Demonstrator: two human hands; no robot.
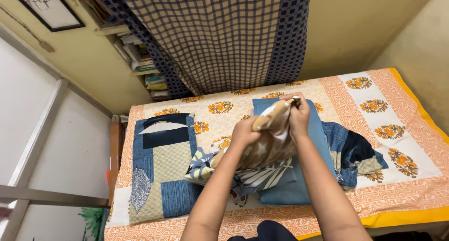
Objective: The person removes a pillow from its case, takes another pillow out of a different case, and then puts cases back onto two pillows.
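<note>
At frame centre, the left hand (244,132) and right hand (298,114) are each gripping, fingers closed, the upper end of a brown leaf-print pillow (271,142). A blue-and-cream pillowcase (243,175) is bunching around its lower end. Both are lying over a plain blue pillow (313,128) on the orange floral bedsheet (397,105). A patchwork pillow (161,166) is lying at lower left.

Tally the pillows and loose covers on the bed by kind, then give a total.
Brown patterned pillow, gripped by left hand and right hand: 1
Plain blue pillow: 1
Patchwork blue pillow: 1
Leaf-print cover: 1
Crumpled patchwork cover: 1
Total: 5
</note>
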